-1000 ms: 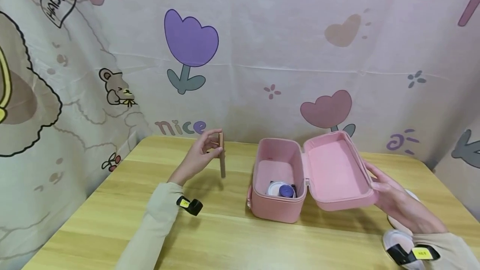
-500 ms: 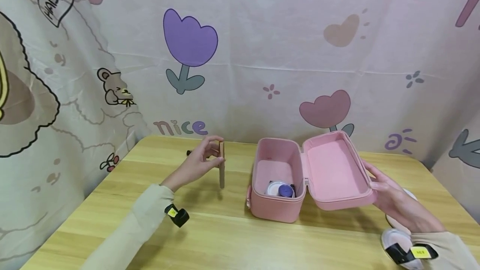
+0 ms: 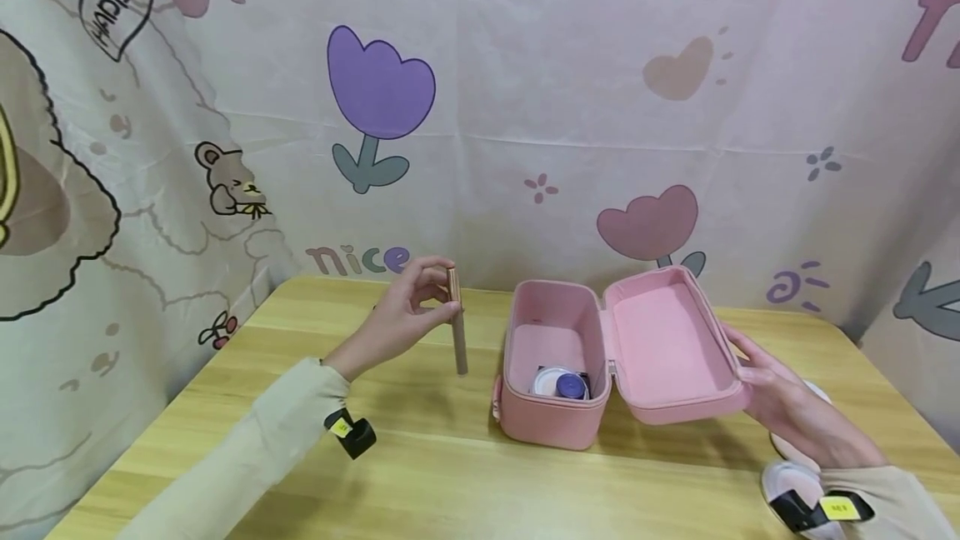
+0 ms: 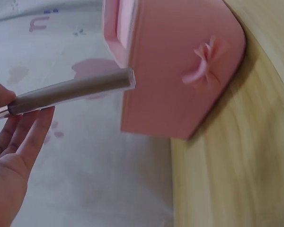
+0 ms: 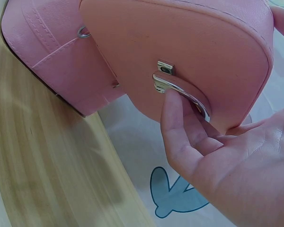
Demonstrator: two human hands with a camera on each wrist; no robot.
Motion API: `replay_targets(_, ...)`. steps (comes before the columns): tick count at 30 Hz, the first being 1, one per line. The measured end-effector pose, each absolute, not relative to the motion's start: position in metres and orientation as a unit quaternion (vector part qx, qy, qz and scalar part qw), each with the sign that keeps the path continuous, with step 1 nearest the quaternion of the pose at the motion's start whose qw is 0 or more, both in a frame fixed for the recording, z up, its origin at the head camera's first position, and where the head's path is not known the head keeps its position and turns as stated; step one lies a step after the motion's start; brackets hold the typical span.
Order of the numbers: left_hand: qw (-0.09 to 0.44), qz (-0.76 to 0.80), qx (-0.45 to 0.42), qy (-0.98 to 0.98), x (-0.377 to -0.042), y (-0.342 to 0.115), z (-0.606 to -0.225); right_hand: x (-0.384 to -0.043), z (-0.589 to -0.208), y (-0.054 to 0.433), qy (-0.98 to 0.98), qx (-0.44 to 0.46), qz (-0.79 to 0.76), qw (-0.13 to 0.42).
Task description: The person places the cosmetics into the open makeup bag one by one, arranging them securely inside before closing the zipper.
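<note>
My left hand (image 3: 405, 312) pinches a lip gloss tube (image 3: 459, 340) by its rose-gold cap, fingers on top and thumb at the side. The brownish body hangs down, nearly upright, above the table and left of the pink cosmetic case (image 3: 551, 423). In the left wrist view the tube's clear end (image 4: 131, 78) points at the case wall with its bow. The case stands open, its lid (image 3: 671, 340) swung out to the right. My right hand (image 3: 787, 398) holds the lid's outer edge; in the right wrist view its fingers lie at the metal-trimmed handle (image 5: 184, 97).
Inside the case lie a white round container (image 3: 546, 381) and a blue-capped one (image 3: 571, 386). Pale round items (image 3: 798, 486) sit on the wooden table (image 3: 450, 490) under my right forearm. A printed cloth (image 3: 487, 65) hangs behind the table.
My left hand with the lip gloss tube dips at first, then rises slightly and shifts right toward the case. My right hand and the lid stay put.
</note>
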State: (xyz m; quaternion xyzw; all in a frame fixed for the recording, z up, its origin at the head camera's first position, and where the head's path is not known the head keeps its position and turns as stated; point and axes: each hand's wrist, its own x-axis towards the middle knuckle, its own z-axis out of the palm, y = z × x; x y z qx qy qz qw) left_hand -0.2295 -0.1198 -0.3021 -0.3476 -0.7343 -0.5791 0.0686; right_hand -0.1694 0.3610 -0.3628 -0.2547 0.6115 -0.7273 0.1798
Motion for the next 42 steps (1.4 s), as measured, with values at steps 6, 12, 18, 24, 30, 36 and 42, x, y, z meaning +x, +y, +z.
replay_targets(6, 0.083, -0.588, -0.353, -0.723, -0.225, -0.104, -0.294, -0.170, -0.365, 0.362, 0.617, -0.249, -0.726, 0.174)
replay_targets(12, 0.096, -0.590, -0.376, -0.708, -0.226, -0.090, -0.290, -0.170, -0.365, 0.362, 0.621, -0.250, -0.722, 0.175)
replay_targets(18, 0.106, -0.587, -0.383, -0.705, -0.229, -0.078, -0.291, -0.170, -0.365, 0.363, 0.623, -0.252, -0.720, 0.174)
replay_targets(24, 0.114, -0.555, -0.409, -0.715, -0.230, -0.064, -0.300, -0.170, -0.365, 0.364, 0.627, -0.247, -0.720, 0.166)
replay_targets(30, 0.128, -0.518, -0.427, -0.730, -0.230, -0.055, -0.313, -0.170, -0.364, 0.361, 0.628, -0.251, -0.718, 0.164)
replay_targets(36, 0.126, -0.489, -0.438, -0.743, -0.229, -0.051, -0.325, -0.169, -0.363, 0.361, 0.627, -0.251, -0.719, 0.164)
replay_targets(42, 0.134, -0.452, -0.452, -0.757, -0.229, -0.050, -0.335, -0.170, -0.364, 0.362, 0.622, -0.256, -0.721, 0.165)
